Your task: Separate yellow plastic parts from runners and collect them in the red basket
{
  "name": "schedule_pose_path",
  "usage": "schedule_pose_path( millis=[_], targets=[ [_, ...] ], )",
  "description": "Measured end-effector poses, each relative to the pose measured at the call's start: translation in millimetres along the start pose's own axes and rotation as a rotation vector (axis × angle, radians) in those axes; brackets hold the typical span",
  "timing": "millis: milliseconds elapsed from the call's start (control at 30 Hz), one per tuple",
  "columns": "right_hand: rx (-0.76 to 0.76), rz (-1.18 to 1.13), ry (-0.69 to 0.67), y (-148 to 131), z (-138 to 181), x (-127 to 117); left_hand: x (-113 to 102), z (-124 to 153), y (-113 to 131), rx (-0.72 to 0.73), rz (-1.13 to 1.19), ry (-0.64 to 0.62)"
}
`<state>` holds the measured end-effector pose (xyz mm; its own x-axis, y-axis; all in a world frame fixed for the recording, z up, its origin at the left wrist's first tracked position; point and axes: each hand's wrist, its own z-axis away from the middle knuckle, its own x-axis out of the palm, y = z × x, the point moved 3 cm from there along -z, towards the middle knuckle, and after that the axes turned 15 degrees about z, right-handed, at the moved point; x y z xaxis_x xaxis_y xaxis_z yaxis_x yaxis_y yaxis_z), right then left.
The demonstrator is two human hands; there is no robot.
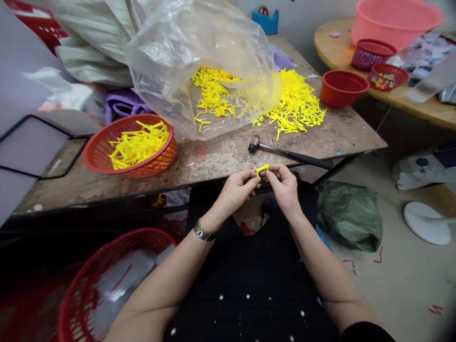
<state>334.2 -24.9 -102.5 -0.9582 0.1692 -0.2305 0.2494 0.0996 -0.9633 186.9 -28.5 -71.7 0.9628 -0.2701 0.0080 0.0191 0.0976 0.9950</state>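
Just in front of the table's near edge, my left hand [238, 190] and my right hand [285, 187] pinch a small yellow plastic piece [262, 168] between them. It is bent at corners, like a little bracket. The fingertips cover part of it. Beyond my hands, a hammer [274, 150] with a black handle lies on the worn table [217, 159]. A loose heap of yellow plastic pieces [297, 104] spreads behind it. More of them are under and inside a clear plastic bag [160, 71]. An orange-red basket [130, 166] on the left holds similar yellow pieces.
A dark red bowl [344, 90] stands at the table's right corner. On a round wooden table [331, 42] are a pink tub [395, 21] and small baskets. A large red basket [76, 285] is low at left. A green bag [351, 216] rests on the floor at right.
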Motion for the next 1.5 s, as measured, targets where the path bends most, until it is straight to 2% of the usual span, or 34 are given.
schedule_pose_path(
  millis=[200,433,533,700,767,867,1000,1233,1400,1500],
  targets=[
    [0.076,-0.105,-0.051,3.4,-3.5,4.2,-6.3,0.0,3.7,0.149,-0.211,0.087],
    [0.045,0.000,-0.144,5.1,-2.1,7.0,-16.1,-0.1,16.2,0.259,-0.352,0.154],
    [-0.077,0.148,-0.112,0.3,-2.4,-2.4,-27.5,-1.8,23.6,0.298,-0.454,0.214],
    [-0.448,0.661,0.054,-21.6,-12.7,-31.8,-46.8,-9.7,35.0,0.387,-0.694,0.288],
    [-0.510,0.882,0.078,-27.5,-20.9,-41.5,-51.5,-15.1,37.7,0.385,-0.789,0.294],
    [-0.509,1.161,0.091,-29.5,-35.2,-52.2,-54.8,-24.7,39.6,0.344,-0.913,0.279],
    [-0.495,1.356,0.054,-21.5,-52.0,-59.0,-56.2,-37.6,40.1,0.283,-1.020,0.289],
    [-0.550,1.460,0.003,-11.3,-67.3,-61.7,-55.3,-54.6,39.7,0.203,-1.211,0.257],
    [-0.566,1.468,-0.063,-14.2,-67.0,-62.0,-54.3,-57.7,37.9,0.186,-1.223,0.246],
    [-0.550,1.392,-0.071,-16.0,-63.4,-62.2,-55.0,-58.1,35.9,0.189,-1.216,0.252]
  ],
)
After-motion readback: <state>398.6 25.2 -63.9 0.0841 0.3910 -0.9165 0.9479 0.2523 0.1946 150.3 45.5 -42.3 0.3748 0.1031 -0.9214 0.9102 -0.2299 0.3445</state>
